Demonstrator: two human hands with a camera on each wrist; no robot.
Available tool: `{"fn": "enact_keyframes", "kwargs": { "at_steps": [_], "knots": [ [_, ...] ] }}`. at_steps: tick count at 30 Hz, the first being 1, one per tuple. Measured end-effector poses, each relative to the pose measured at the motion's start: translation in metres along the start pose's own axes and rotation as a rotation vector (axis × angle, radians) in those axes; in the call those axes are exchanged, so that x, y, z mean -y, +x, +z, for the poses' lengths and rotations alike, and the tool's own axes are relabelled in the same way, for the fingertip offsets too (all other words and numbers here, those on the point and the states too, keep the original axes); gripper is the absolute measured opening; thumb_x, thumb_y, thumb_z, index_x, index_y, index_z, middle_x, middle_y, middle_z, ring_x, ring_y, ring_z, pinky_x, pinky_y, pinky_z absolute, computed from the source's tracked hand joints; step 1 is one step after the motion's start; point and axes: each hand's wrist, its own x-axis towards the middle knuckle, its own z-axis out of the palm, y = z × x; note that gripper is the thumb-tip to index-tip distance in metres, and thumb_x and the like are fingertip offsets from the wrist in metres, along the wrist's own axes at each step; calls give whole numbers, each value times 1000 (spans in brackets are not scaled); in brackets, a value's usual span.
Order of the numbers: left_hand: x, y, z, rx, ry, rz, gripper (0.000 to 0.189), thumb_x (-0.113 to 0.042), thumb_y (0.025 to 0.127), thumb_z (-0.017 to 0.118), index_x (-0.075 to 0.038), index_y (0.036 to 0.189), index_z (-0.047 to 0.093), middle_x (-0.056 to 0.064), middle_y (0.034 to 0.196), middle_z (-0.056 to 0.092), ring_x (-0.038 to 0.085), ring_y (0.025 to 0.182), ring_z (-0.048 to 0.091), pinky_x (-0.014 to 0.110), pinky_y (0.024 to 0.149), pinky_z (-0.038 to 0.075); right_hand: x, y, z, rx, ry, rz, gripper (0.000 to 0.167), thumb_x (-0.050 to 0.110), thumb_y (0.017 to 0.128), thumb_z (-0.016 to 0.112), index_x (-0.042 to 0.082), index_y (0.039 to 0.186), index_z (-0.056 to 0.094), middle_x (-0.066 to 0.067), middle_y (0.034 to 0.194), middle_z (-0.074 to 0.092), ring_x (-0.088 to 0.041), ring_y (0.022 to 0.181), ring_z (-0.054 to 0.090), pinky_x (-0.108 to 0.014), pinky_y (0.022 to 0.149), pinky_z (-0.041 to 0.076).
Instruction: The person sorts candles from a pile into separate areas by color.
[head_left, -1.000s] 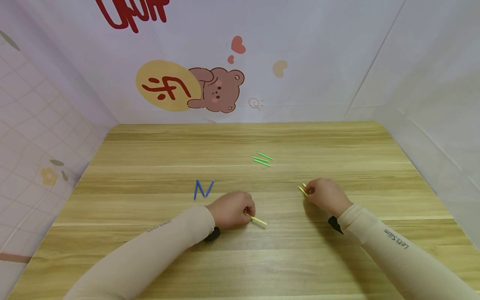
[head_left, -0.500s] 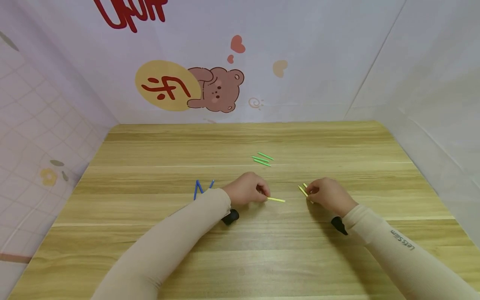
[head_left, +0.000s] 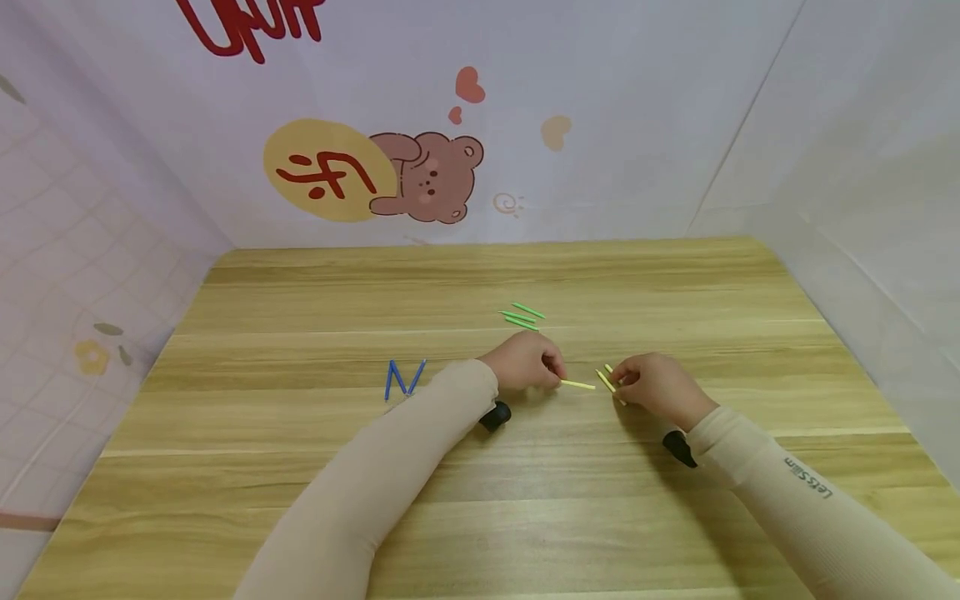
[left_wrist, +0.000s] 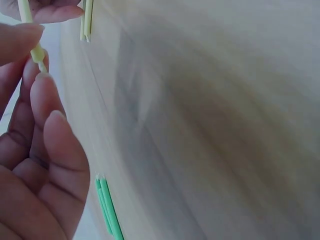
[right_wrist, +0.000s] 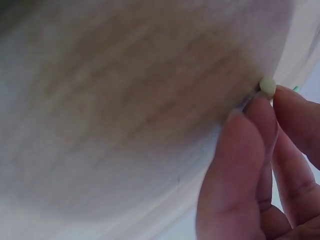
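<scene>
In the head view my left hand pinches one end of a thin yellow candle, whose free end points right. The left wrist view shows the wick end of this candle between thumb and fingers. My right hand is at two more yellow candles lying side by side on the table, partly hidden by its fingers. In the right wrist view, thumb and fingertips pinch a yellow candle, its pale round end showing. A small gap separates the left hand's candle from that pair.
Several green candles lie together farther back on the wooden table. Blue candles form a zigzag to the left, close to the left sleeve. A printed white cloth wall stands behind the table.
My left hand has moved right and away from me, carrying its yellow candle up close to the pair. The right hand has stayed nearly in place at the yellow candles.
</scene>
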Motion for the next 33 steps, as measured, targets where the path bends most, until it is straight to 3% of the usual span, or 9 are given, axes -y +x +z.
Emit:
{"fn": "enact_keyframes", "kwargs": {
  "at_steps": [8, 19, 27, 33],
  "knots": [
    [-5, 13, 4, 18, 11, -30, 7, -2, 84, 69, -5, 89, 74, 2, 84, 69, 7, 74, 51, 17, 68, 41, -7, 3, 0, -6, 38, -16, 16, 8, 77, 72, 2, 91, 70, -6, 78, 69, -15, 69, 60, -29, 61, 46],
    [-10, 33, 15, 43, 167, -27, 8, -2, 83, 68, -10, 84, 72, -3, 79, 65, 7, 71, 50, 17, 65, 41, -1, 2, 0, 9, 19, 14, 17, 6, 78, 71, 0, 94, 70, -10, 83, 70, -18, 74, 62, -30, 63, 47],
    [-15, 41, 19, 70, 169, -68, 10, -2, 84, 67, -12, 83, 71, -2, 80, 65, 8, 72, 50, 19, 64, 42, -2, 2, 0, -2, 26, 4, 17, 4, 78, 70, 0, 94, 70, -10, 82, 70, -17, 73, 62, -30, 63, 47],
    [-19, 46, 23, 79, 220, -57, 9, -2, 83, 69, -11, 84, 71, -1, 84, 67, 8, 73, 51, 17, 65, 41, -2, 2, -1, -7, 33, 8, 17, 4, 77, 70, 0, 94, 70, -9, 82, 70, -16, 72, 61, -29, 62, 47]
  ]
}}
